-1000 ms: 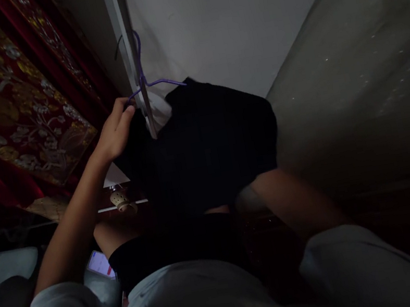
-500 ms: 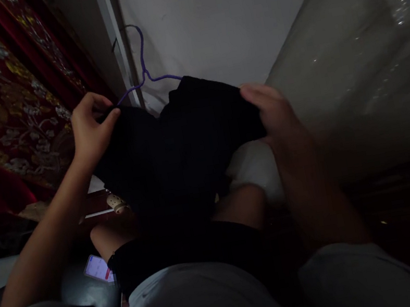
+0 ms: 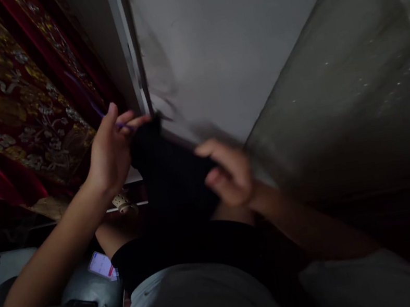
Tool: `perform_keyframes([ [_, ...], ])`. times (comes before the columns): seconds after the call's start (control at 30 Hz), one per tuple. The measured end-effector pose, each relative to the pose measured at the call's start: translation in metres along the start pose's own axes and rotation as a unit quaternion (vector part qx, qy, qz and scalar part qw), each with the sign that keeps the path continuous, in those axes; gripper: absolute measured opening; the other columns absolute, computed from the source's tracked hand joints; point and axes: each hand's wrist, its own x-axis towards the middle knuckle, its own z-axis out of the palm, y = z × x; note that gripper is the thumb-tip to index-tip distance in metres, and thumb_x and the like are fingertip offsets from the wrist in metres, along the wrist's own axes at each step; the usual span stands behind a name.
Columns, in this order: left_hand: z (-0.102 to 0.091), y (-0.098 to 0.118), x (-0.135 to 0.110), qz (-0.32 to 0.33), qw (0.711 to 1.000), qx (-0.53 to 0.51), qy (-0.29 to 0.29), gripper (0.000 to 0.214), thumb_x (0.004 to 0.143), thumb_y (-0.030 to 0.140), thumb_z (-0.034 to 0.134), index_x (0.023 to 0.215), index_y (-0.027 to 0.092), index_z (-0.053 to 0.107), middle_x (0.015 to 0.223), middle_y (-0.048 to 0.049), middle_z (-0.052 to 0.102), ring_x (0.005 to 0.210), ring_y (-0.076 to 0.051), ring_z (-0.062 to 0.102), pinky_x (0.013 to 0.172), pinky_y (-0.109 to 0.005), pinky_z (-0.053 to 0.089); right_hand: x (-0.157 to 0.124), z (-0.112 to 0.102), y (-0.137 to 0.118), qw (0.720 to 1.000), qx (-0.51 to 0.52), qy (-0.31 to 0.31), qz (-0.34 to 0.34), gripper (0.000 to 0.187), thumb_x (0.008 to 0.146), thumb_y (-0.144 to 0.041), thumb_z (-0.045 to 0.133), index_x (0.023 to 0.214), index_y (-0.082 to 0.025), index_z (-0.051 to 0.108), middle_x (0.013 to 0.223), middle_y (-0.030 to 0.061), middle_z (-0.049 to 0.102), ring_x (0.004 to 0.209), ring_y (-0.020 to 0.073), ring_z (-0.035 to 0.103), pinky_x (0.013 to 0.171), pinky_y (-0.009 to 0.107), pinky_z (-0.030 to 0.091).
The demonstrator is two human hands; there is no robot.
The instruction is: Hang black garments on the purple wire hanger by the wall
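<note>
A black short-sleeved shirt (image 3: 174,172) hangs bunched in front of my lap, between my two hands. My left hand (image 3: 109,157) is closed round a purple wire hanger (image 3: 96,106), near the shirt's neck. The hanger's hook leans up and to the left, and its lower part is hidden by the fingers and the dark cloth. On the other side my right hand (image 3: 230,173), slightly blurred, grips the shirt's edge between thumb and fingers.
Red embroidered cloth (image 3: 8,98) hangs at the left. Ahead stand a metal post (image 3: 134,55) and a pale wall (image 3: 217,40), with a plastic-wrapped surface (image 3: 343,81) to the right. A beige clog (image 3: 123,204) lies below. Beside my leg rests a lit phone (image 3: 101,266).
My right hand has moved inward and down, and the spread shirt is now bunched. My left hand has shifted right onto the hanger, which has tipped over to the left.
</note>
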Motion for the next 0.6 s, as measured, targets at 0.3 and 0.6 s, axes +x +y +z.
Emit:
perform_keyframes([
  [0.3,-0.046,0.005,-0.074,-0.277,0.929,0.018,-0.243,0.033,0.095,0.054,0.058,0.105,0.024,0.066,0.072,-0.0009,0.066,0.047,-0.014,0.051,0.039,-0.027,0.040,0.032,0.029,0.048,0.989,-0.051,-0.132,-0.047,0.036,0.096,-0.037,0.063,0.129,-0.023,0.063,0.138,0.0143,0.061,0.131,0.0291,0.058,0.115,0.050,0.045],
  [0.6,-0.079,-0.035,-0.057,-0.024,0.974,0.206,0.089,0.025,0.089,0.045,0.073,0.099,0.022,0.070,0.090,-0.0036,0.074,0.089,-0.024,0.072,0.083,-0.039,0.060,0.038,0.034,0.084,0.946,0.212,-0.097,0.226,0.056,0.080,-0.075,0.066,0.086,-0.020,0.066,0.075,0.0024,0.066,0.068,0.0172,0.062,0.062,0.030,0.052],
])
